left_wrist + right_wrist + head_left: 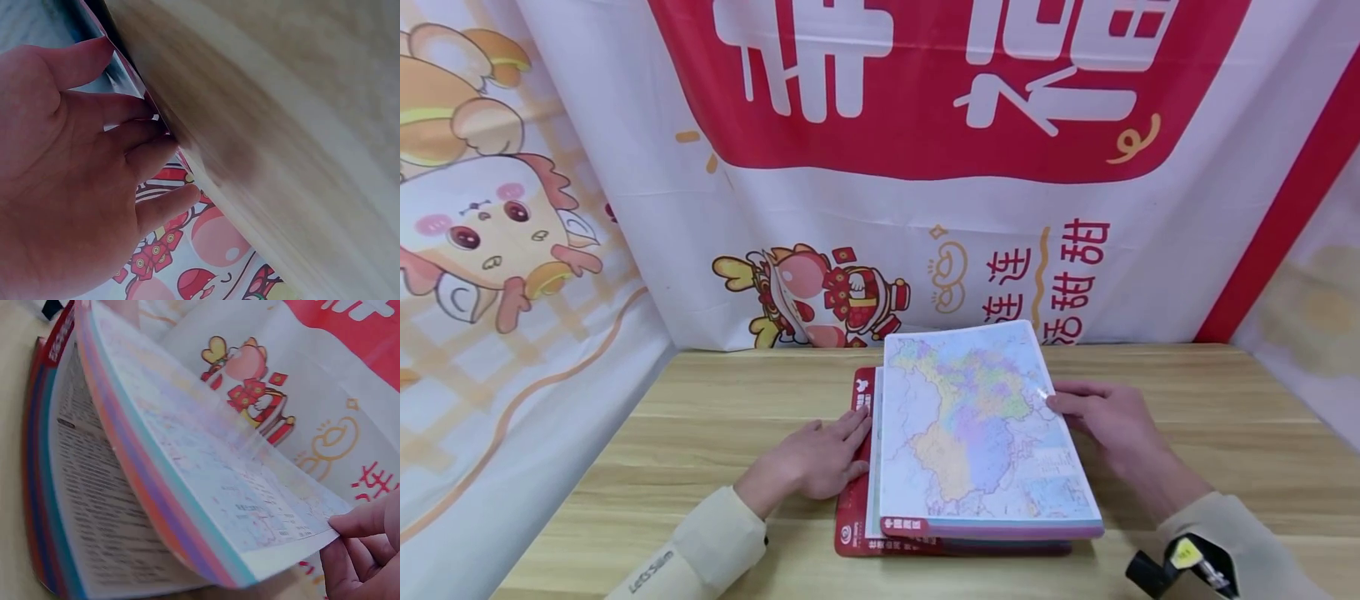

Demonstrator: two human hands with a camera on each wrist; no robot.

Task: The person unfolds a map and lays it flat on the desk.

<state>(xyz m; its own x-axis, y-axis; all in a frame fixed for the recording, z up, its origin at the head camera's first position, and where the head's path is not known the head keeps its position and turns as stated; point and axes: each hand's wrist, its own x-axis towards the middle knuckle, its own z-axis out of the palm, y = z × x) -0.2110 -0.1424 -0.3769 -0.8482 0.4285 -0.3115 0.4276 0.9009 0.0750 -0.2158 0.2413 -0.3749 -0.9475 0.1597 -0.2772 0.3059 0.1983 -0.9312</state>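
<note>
A map book [977, 433] with a red cover [853, 492] lies on the table, its top page printed with a coloured map. My right hand [1116, 433] pinches the right edge of a bundle of its pages between thumb and fingers. In the right wrist view these pages [206, 494] are lifted and bowed, their edges striped in several colours, above a text page [112, 494] on the lower stack. Along the red left border, my left hand [823, 457] rests with its fingers extended. The left wrist view shows those fingertips [159, 156] at the book's edge.
The wood-grain table [700, 442] extends around the book. Behind it hangs a white cloth backdrop [677, 250] with red and cartoon prints, and another printed cloth [497, 375] hangs on the left. A dark device [1187, 562] is strapped at the right sleeve.
</note>
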